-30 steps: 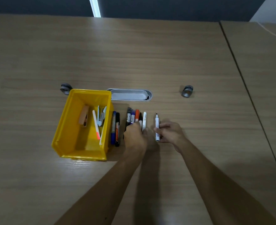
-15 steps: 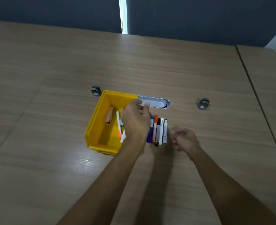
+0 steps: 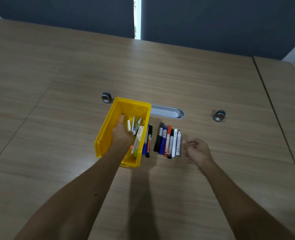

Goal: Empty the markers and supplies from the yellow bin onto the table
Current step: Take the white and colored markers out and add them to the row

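Observation:
The yellow bin (image 3: 106, 129) stands on the wooden table. My left hand (image 3: 121, 135) reaches into it, fingers curled around a white marker (image 3: 129, 125) with an orange end. Still inside lie a tan block (image 3: 121, 117) partly hidden by the hand, a metal clip-like tool (image 3: 137, 123) and a white pen with a green end (image 3: 137, 142). Two markers, blue and black (image 3: 148, 142), lie against the bin's right wall. A row of several markers (image 3: 168, 141) lies further right. My right hand (image 3: 196, 150) hovers just right of that row, fingers loose, holding nothing.
A grey oval cable slot (image 3: 167, 112) sits in the table behind the bin. Two round grey grommets (image 3: 106, 97) (image 3: 219, 115) flank it. A table seam (image 3: 273, 110) runs down the right side. A dark wall lies beyond the far edge.
My left hand left the marker row and moved into the bin, closing on the white marker. My right hand let go of the white marker, which now lies in the row.

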{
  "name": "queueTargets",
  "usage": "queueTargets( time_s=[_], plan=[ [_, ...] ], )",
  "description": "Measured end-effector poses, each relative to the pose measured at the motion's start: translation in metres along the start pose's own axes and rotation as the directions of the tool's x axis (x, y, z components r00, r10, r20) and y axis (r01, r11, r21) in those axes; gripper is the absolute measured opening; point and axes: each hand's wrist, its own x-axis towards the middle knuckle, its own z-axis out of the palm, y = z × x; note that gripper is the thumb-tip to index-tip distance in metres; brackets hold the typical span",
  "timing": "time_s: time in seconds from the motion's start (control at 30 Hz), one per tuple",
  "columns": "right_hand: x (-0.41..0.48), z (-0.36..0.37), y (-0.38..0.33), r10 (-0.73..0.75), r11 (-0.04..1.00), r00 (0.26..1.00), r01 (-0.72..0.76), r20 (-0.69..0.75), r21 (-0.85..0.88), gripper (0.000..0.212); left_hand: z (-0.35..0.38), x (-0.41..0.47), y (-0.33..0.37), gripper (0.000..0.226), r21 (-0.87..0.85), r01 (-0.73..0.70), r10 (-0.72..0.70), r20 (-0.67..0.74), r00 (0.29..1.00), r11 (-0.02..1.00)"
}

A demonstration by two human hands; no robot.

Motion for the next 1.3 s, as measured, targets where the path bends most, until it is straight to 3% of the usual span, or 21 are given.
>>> queueTargets(
  time_s=[0.07, 0.2, 0.5, 0.6, 0.67, 0.77, 0.9, 1.07, 1.1, 1.17, 1.23, 1.3],
  plan=[
    [0.004, 0.001, 0.002, 0.002, 1.0, 1.0, -0.002, 0.003, 0.006, 0.007, 0.006, 0.001, -0.007, 0.066, -0.067, 0.035, -0.033, 0.037, 0.999, 0.997],
    [0.011, 0.006, 0.005, 0.022, 1.0, 1.0, -0.022, 0.013, 0.008, 0.01, 0.016, 0.0, -0.014, 0.027, 0.036, 0.148, -0.15, 0.067, 0.986, 0.988],
    [0.011, 0.022, -0.016, -0.089, 0.989, 0.992, 0.099, -0.09, 0.108, 0.014, 0.018, -0.012, -0.008, 0.028, 0.065, 0.203, -0.207, 0.048, 0.977, 0.977],
    [0.002, 0.036, -0.034, -0.252, 0.959, 0.935, 0.277, -0.251, 0.067, 0.016, 0.011, -0.024, -0.006, 0.027, 0.059, 0.169, -0.17, 0.004, 0.985, 0.984],
    [-0.006, 0.049, -0.05, -0.385, 0.903, 0.864, 0.425, -0.324, 0.062, 0.017, 0.002, -0.03, -0.003, 0.02, 0.041, 0.117, -0.115, -0.038, 0.993, 0.992],
    [-0.016, 0.069, -0.072, -0.536, 0.822, 0.783, 0.569, -0.315, 0.018, 0.02, -0.017, -0.04, -0.005, 0.018, -0.03, 0.006, -0.011, -0.15, 0.989, 1.0],
    [-0.029, 0.096, -0.096, -0.586, 0.787, 0.754, 0.616, -0.297, 0.01, 0.019, -0.048, -0.052, -0.015, 0.01, -0.128, -0.129, 0.085, -0.305, 0.949, 0.983],
    [-0.05, 0.134, -0.118, -0.72, 0.692, 0.665, 0.708, -0.197, -0.142, 0.014, -0.088, -0.042, -0.033, 0.015, -0.22, -0.194, 0.051, -0.525, 0.849, 0.956],
    [-0.052, 0.144, -0.12, -0.719, 0.692, 0.681, 0.687, -0.135, -0.22, 0.014, -0.093, -0.038, -0.039, 0.016, -0.225, -0.196, 0.042, -0.548, 0.835, 0.954],
    [-0.052, 0.165, -0.121, -0.615, 0.706, 0.789, 0.563, 0.024, -0.429, 0.019, -0.1, -0.031, -0.048, 0.017, -0.228, -0.189, 0.029, -0.562, 0.827, 0.955],
    [-0.055, 0.188, -0.12, -0.372, 0.73, 0.921, 0.369, 0.118, -0.575, 0.029, -0.102, -0.027, -0.054, 0.016, -0.235, -0.171, 0.012, -0.555, 0.832, 0.957],
    [-0.057, 0.208, -0.118, -0.114, 0.792, 0.988, 0.156, 0.109, -0.59, 0.053, -0.1, -0.025, -0.059, 0.015, -0.245, -0.153, -0.004, -0.543, 0.84, 0.957]
  ],
)
